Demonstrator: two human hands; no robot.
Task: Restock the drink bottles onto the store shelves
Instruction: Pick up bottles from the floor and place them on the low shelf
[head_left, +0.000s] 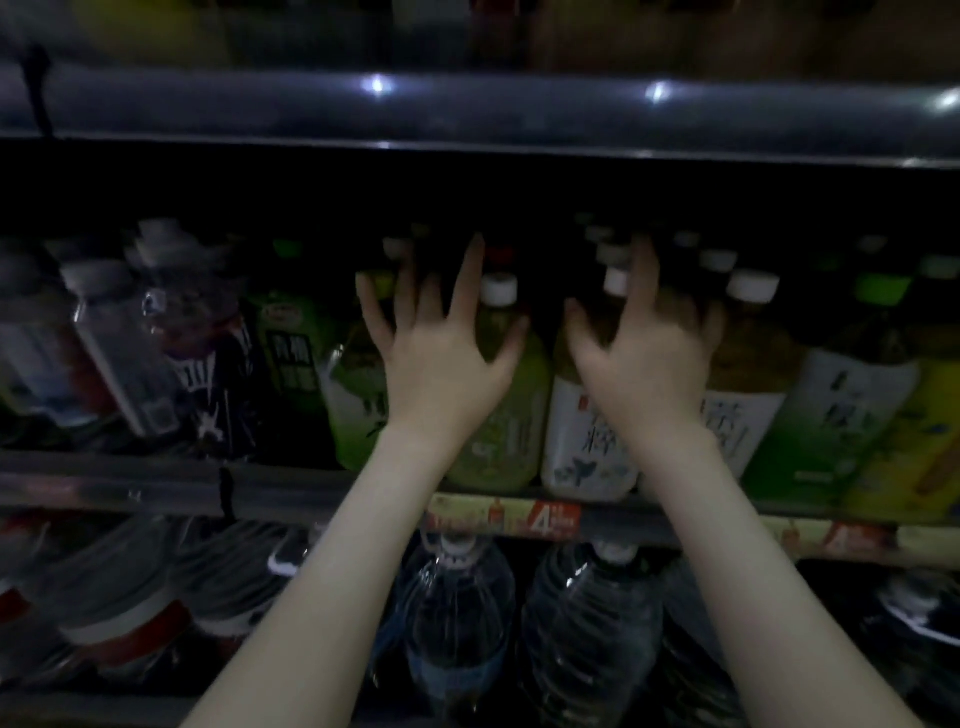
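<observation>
Both my hands reach into the middle shelf among tea bottles. My left hand has its fingers spread over a green-labelled tea bottle with a white cap, touching its shoulder without closing round it. My right hand, blurred, is spread over the top of a white-labelled tea bottle and the one to its right. Whether either hand grips a bottle is unclear in the dim light.
More bottles fill the shelf: clear and dark ones on the left, green and yellow ones on the right. Large water bottles stand on the shelf below, behind a price strip. Another shelf edge hangs close above.
</observation>
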